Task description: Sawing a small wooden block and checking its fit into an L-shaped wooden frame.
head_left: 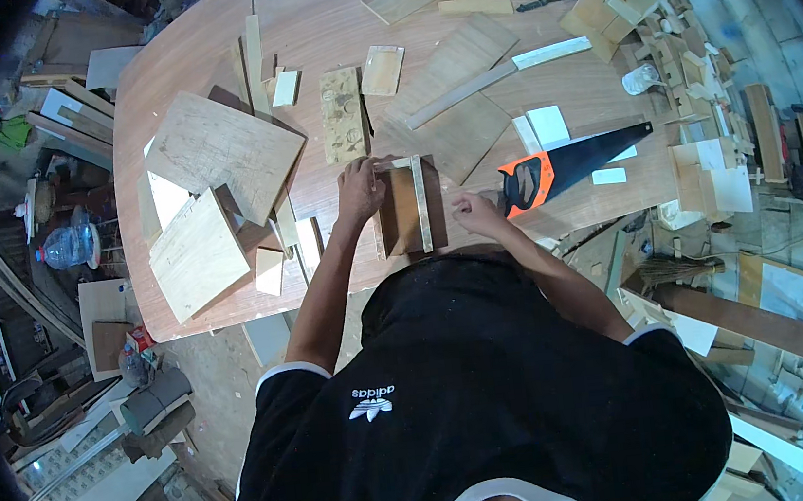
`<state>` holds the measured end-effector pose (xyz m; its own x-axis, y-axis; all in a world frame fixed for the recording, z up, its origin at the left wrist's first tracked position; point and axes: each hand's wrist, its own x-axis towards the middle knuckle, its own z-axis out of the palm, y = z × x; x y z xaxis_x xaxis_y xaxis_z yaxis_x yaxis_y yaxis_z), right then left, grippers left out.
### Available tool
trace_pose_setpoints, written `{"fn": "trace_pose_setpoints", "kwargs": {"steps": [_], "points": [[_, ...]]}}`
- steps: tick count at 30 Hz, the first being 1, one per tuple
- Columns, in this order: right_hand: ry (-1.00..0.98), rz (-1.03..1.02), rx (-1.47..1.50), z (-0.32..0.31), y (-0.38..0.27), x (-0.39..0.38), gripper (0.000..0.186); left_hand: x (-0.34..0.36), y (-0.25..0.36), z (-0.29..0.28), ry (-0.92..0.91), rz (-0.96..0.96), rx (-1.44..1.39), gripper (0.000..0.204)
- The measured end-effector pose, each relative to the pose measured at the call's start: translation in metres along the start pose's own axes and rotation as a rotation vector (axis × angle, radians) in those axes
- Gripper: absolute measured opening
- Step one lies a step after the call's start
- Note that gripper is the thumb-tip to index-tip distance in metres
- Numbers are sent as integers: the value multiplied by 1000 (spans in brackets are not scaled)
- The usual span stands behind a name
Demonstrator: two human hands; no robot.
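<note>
A small open wooden box (400, 211) with pale rims and a brown inside sits near the table's front edge. My left hand (360, 186) is closed on its upper left corner, fingers bent over the rim. Just right of the box is my right hand (476, 210), its fingers curled; whether anything small is in them is too small to tell. A hand saw (576, 165) with an orange and black handle lies beside that hand, blade toward the right. Above the box lies a narrow board (342, 110) with round marks.
Loose boards (215, 148) cover the table's left. A long pale strip (463, 92) crosses the back, near a glass jar (639, 79). Wood pieces (711, 169) crowd the right edge. A water bottle (68, 246) and stacked offcuts stand beyond the table (189, 327) on the left.
</note>
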<state>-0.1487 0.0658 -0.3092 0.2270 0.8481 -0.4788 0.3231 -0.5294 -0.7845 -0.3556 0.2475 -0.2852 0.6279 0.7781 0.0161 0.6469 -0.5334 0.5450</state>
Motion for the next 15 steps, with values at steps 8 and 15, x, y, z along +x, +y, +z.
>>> {"fn": "trace_pose_setpoints", "kwargs": {"steps": [8, 15], "points": [[18, -52, -74, 7, 1, -42, 26, 26, 30, 14, -167, 128, 263, 43], [118, -175, 173, -7, 7, -70, 21, 57, 17, -8, -123, -66, 104, 26]]}}
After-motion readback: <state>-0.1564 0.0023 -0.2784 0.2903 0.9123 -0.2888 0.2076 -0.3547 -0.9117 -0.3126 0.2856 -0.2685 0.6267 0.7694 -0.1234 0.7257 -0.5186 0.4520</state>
